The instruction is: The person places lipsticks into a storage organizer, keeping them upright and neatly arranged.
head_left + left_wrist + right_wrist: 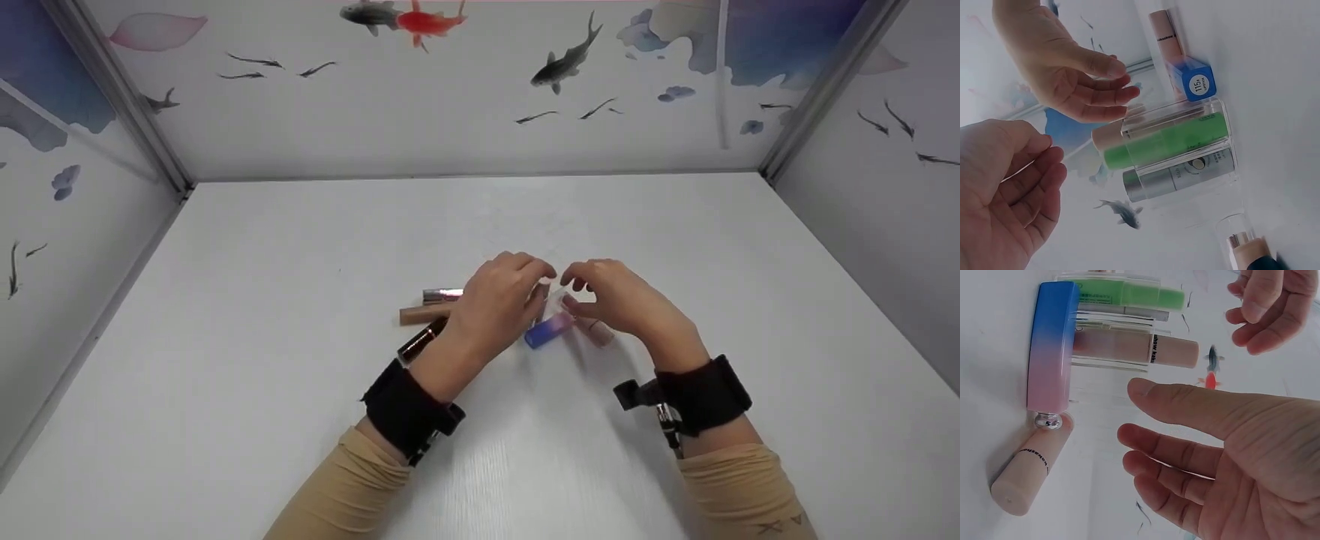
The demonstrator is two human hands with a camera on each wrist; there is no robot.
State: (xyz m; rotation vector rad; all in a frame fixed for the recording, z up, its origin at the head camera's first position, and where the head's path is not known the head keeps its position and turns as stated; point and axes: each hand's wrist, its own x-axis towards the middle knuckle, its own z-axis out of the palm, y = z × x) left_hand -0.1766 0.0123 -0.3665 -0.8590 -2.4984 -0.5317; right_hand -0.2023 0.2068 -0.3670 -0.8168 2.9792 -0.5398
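A clear plastic holder (1120,322) stands on the table with a green tube (1185,135), a silver tube (1185,175) and a beige lip tube (1171,350) upright in it. My left hand (495,300) is beside the holder on the left, fingers loosely bent, with nothing between them. On the other side, my right hand (626,300) has its thumb and fingers apart and grips nothing. Both hands are clear of the tubes in the wrist views. In front of the holder lies a blue-and-pink lipstick (1050,349), with another beige lip tube (1024,475) next to it.
Left of the holder, partly behind my left hand, lie a silver tube (441,295), a brown tube (424,315) and a black tube (418,343). The white table (262,300) is bounded by printed panels (465,127) at the back and sides.
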